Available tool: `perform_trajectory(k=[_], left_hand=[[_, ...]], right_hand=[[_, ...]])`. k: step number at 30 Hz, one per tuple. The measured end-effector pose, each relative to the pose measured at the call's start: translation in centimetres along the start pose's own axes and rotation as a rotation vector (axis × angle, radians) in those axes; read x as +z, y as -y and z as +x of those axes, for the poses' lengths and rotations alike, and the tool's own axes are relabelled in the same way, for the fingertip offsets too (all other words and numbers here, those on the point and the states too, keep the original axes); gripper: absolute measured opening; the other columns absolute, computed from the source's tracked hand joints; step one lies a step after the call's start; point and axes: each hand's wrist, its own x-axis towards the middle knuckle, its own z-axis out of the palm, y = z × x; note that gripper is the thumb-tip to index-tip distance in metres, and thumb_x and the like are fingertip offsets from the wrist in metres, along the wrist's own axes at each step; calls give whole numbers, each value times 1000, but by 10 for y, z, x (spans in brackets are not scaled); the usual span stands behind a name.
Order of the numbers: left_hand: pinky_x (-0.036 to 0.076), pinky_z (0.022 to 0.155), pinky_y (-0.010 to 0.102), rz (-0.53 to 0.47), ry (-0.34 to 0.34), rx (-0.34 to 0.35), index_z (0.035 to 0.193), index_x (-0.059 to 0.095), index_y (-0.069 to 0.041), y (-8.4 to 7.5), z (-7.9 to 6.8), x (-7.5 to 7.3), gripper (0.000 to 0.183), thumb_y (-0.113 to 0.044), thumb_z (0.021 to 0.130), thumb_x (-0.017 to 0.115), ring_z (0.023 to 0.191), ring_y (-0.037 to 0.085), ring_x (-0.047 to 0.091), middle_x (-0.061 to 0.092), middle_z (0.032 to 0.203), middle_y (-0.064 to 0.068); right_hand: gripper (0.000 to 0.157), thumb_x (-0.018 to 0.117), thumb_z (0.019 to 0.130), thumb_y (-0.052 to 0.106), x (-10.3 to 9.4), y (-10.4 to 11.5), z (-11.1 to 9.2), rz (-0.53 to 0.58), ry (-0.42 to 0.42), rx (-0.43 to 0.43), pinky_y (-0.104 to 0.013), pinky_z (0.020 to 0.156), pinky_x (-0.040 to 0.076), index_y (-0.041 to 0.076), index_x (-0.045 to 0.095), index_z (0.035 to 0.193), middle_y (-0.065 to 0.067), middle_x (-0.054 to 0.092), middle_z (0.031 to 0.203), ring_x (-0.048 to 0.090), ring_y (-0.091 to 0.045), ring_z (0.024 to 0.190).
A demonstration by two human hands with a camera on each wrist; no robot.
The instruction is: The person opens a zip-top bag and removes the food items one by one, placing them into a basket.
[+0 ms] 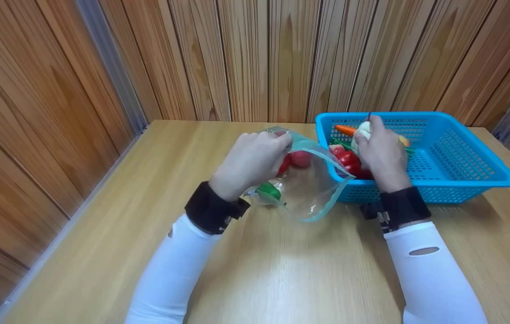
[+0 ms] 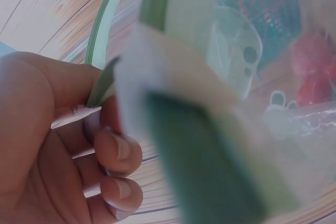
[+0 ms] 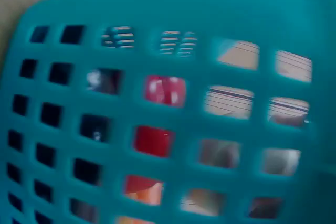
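Note:
My left hand (image 1: pixel 255 157) pinches the rim of a clear plastic bag (image 1: pixel 327 198) with a green zip edge; in the left wrist view the fingers (image 2: pixel 118 153) curl at that green strip (image 2: pixel 102 82). The bag's mouth gapes toward the basket. Inside are round red pieces (image 1: pixel 301 158) and a green pepper (image 1: pixel 268 191). My right hand (image 1: pixel 383 150) reaches into the blue basket (image 1: pixel 466 183), thumb and fingers around a white vegetable (image 1: pixel 363 129) with a dark purple tip above it. A red tomato-like piece (image 1: pixel 348 161) lies beside that hand.
A carrot (image 1: pixel 345 129), green stalks and a yellowish piece (image 1: pixel 404 141) lie in the left part of the basket. Its perforated wall (image 3: pixel 157 3) fills the right wrist view. Wood-panelled walls (image 1: pixel 246 58) close off the table's back and left.

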Motion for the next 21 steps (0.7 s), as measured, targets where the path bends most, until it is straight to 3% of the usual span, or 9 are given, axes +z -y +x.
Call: perform_trajectory(k=[4, 7, 12, 14, 17, 19, 21], left_hand=[[57, 65, 32, 6, 11, -2, 105, 64, -8, 0, 0, 0, 12, -13, 98, 55, 68, 21, 62, 62, 80, 5], [58, 66, 31, 3, 20, -6, 107, 65, -9, 0, 0, 0, 13, -14, 98, 56, 69, 21, 62, 63, 81, 5], [57, 66, 31, 4, 19, -2, 107, 65, -9, 0, 1, -1, 13, -12, 98, 55, 70, 20, 62, 63, 82, 4], [57, 66, 30, 1, 17, 0, 107, 65, -9, 0, 1, -1, 13, -13, 98, 55, 70, 20, 62, 63, 82, 4], [57, 65, 30, -3, 13, -2, 107, 64, -10, 0, 2, -2, 13, -13, 98, 55, 69, 20, 62, 63, 82, 4], [56, 64, 30, -2, 14, -3, 106, 64, -9, 0, 1, -3, 13, -13, 98, 55, 69, 20, 61, 62, 81, 4], [56, 63, 30, -1, 16, -4, 106, 64, -9, 0, 1, -2, 13, -13, 98, 55, 67, 20, 60, 62, 80, 4]], right_hand=[[49, 49, 103, 21, -1, 3, 1, 11, -16, 28, -59, 87, 51, 10, 40, 149, -29, 53, 133, 52, -43, 104], [41, 50, 99, 13, 1, 2, -1, -2, -55, 34, -56, 84, 53, 6, 52, 140, -28, 57, 131, 55, -42, 99], [30, 56, 95, 10, 2, 5, -7, 29, -234, -70, -53, 83, 55, 0, 64, 122, -27, 65, 121, 63, -43, 95], [25, 58, 94, 9, 2, 11, -10, 72, -315, -170, -52, 85, 55, -2, 67, 115, -25, 68, 116, 65, -42, 96], [17, 58, 90, 2, 0, 23, -17, 183, -388, -415, -41, 76, 56, -3, 73, 98, -21, 74, 100, 67, -35, 83], [20, 55, 87, -6, -1, 32, -23, 320, -336, -616, -30, 64, 52, -2, 75, 85, -16, 73, 83, 63, -27, 67], [27, 51, 84, -12, -3, 41, -31, 480, -195, -810, -23, 52, 45, 0, 74, 76, -11, 69, 69, 55, -18, 52]])
